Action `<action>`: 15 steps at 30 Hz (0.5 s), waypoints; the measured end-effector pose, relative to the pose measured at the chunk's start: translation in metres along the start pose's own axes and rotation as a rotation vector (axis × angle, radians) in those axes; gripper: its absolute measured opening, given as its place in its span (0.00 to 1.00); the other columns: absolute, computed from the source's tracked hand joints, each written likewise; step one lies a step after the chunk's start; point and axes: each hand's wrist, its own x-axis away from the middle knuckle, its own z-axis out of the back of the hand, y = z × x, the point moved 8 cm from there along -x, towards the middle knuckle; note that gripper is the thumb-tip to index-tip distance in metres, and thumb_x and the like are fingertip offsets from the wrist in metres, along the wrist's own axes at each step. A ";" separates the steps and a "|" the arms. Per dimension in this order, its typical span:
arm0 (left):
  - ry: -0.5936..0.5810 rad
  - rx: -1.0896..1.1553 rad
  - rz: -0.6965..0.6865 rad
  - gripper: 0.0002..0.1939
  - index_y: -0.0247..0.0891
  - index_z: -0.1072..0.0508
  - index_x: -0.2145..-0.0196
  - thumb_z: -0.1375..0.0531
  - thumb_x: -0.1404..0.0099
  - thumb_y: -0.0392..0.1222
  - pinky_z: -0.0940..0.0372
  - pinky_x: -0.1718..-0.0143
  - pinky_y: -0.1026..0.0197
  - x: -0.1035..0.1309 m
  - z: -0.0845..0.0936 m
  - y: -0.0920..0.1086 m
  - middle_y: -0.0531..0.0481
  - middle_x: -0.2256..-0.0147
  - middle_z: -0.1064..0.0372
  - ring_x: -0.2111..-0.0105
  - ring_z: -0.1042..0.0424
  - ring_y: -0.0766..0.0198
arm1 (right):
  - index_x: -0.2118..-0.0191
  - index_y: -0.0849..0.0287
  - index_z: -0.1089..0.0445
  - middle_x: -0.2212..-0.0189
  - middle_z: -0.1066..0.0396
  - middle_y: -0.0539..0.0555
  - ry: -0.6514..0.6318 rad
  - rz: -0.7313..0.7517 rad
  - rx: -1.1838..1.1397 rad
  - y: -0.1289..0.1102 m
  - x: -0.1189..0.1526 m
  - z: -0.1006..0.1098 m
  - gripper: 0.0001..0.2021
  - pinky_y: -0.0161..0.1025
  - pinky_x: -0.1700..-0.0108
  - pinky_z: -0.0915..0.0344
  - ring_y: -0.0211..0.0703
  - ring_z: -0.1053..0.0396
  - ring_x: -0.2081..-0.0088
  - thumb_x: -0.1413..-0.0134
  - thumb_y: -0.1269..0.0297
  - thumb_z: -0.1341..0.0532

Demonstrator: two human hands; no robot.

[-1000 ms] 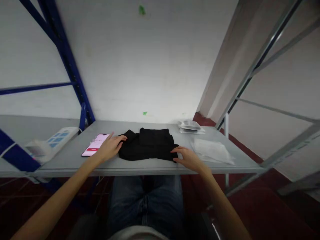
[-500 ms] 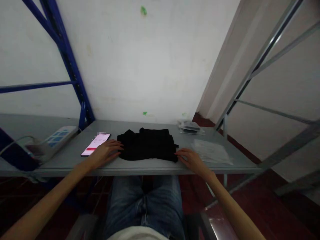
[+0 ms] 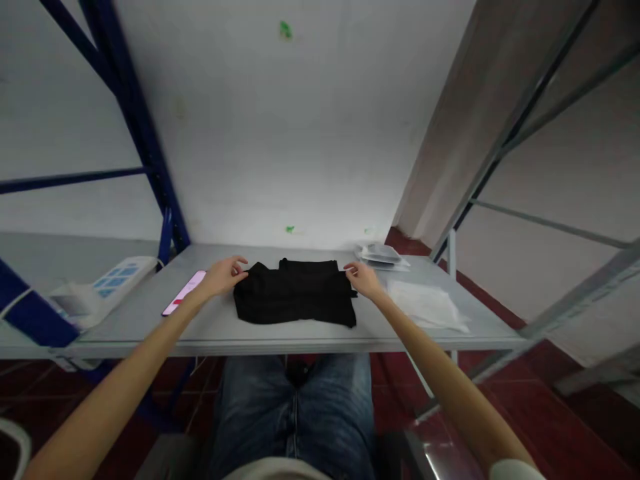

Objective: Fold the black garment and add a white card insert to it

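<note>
A black garment (image 3: 295,297) lies partly folded on the grey tabletop in front of me; its exact kind does not show. At its far left corner my left hand (image 3: 223,275) pinches the cloth between thumb and fingers. My right hand (image 3: 364,279) grips the opposite corner on the right in the same way. Between the hands the cloth edge is drawn fairly straight, and a narrow strip of the garment shows beyond it toward the wall.
A phone (image 3: 186,291) with a lit screen lies left of the garment, partly behind my left forearm. Farther left is a white power strip (image 3: 117,277). Clear plastic bags (image 3: 425,303) and a stack of flat packets (image 3: 381,255) lie right. Blue rack posts (image 3: 145,133) stand left.
Both hands have moved from the garment's near sides toward its far corners, away from me. They now pinch the cloth there, and its upper edge is pulled straighter.
</note>
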 end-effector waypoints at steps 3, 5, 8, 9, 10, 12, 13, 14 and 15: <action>0.004 -0.167 0.147 0.33 0.36 0.27 0.47 0.45 0.36 0.66 0.31 0.53 0.51 0.001 -0.011 -0.015 0.38 0.58 0.22 0.54 0.23 0.46 | 0.52 0.60 0.23 0.60 0.20 0.57 0.046 -0.031 0.051 -0.005 0.006 -0.003 0.12 0.38 0.55 0.30 0.46 0.23 0.60 0.38 0.72 0.41; -0.008 -0.208 0.233 0.35 0.37 0.29 0.44 0.47 0.34 0.68 0.31 0.54 0.50 0.008 -0.017 -0.021 0.37 0.58 0.22 0.51 0.24 0.42 | 0.46 0.61 0.25 0.50 0.23 0.62 0.131 -0.013 0.087 -0.019 0.018 0.000 0.16 0.44 0.47 0.32 0.51 0.26 0.49 0.35 0.72 0.44; -0.035 -0.228 0.280 0.37 0.39 0.31 0.42 0.44 0.36 0.70 0.32 0.59 0.52 0.017 -0.023 -0.024 0.40 0.60 0.22 0.54 0.23 0.41 | 0.39 0.60 0.29 0.42 0.28 0.63 0.247 0.199 0.142 -0.074 0.043 -0.003 0.20 0.50 0.37 0.38 0.54 0.33 0.40 0.29 0.71 0.50; -0.037 -0.224 0.275 0.36 0.39 0.32 0.42 0.43 0.36 0.69 0.33 0.61 0.54 0.018 -0.024 -0.024 0.41 0.62 0.22 0.55 0.22 0.42 | 0.38 0.60 0.30 0.41 0.29 0.62 0.245 0.302 0.143 -0.097 0.051 -0.009 0.20 0.50 0.36 0.39 0.53 0.33 0.39 0.28 0.70 0.50; -0.032 -0.218 0.265 0.35 0.39 0.32 0.42 0.41 0.36 0.67 0.33 0.62 0.55 0.018 -0.025 -0.024 0.42 0.63 0.22 0.57 0.22 0.43 | 0.36 0.60 0.31 0.39 0.29 0.62 0.221 0.392 0.128 -0.119 0.058 -0.019 0.21 0.48 0.35 0.40 0.51 0.34 0.38 0.27 0.69 0.51; -0.003 -0.200 0.245 0.30 0.41 0.30 0.44 0.40 0.36 0.63 0.34 0.63 0.56 0.017 -0.024 -0.024 0.45 0.64 0.22 0.58 0.22 0.46 | 0.33 0.62 0.35 0.34 0.34 0.61 0.139 0.547 0.094 -0.159 0.068 -0.044 0.22 0.47 0.31 0.45 0.49 0.39 0.33 0.25 0.64 0.52; 0.018 -0.184 0.234 0.28 0.42 0.30 0.45 0.39 0.36 0.61 0.34 0.63 0.57 0.017 -0.022 -0.023 0.46 0.64 0.22 0.59 0.22 0.48 | 0.31 0.61 0.38 0.32 0.37 0.60 0.089 0.597 0.081 -0.173 0.070 -0.057 0.24 0.48 0.29 0.48 0.48 0.43 0.31 0.24 0.60 0.52; 0.038 -0.165 0.221 0.26 0.43 0.30 0.46 0.38 0.36 0.60 0.34 0.63 0.57 0.017 -0.021 -0.023 0.46 0.63 0.22 0.59 0.22 0.49 | 0.29 0.61 0.40 0.30 0.40 0.59 0.039 0.610 0.070 -0.182 0.070 -0.071 0.25 0.50 0.27 0.51 0.48 0.46 0.29 0.24 0.57 0.52; 0.057 -0.145 0.207 0.25 0.43 0.29 0.46 0.38 0.36 0.58 0.34 0.62 0.57 0.016 -0.018 -0.022 0.47 0.63 0.22 0.59 0.22 0.50 | 0.28 0.60 0.42 0.29 0.42 0.59 -0.008 0.589 0.062 -0.185 0.066 -0.083 0.26 0.52 0.27 0.53 0.49 0.49 0.28 0.24 0.55 0.53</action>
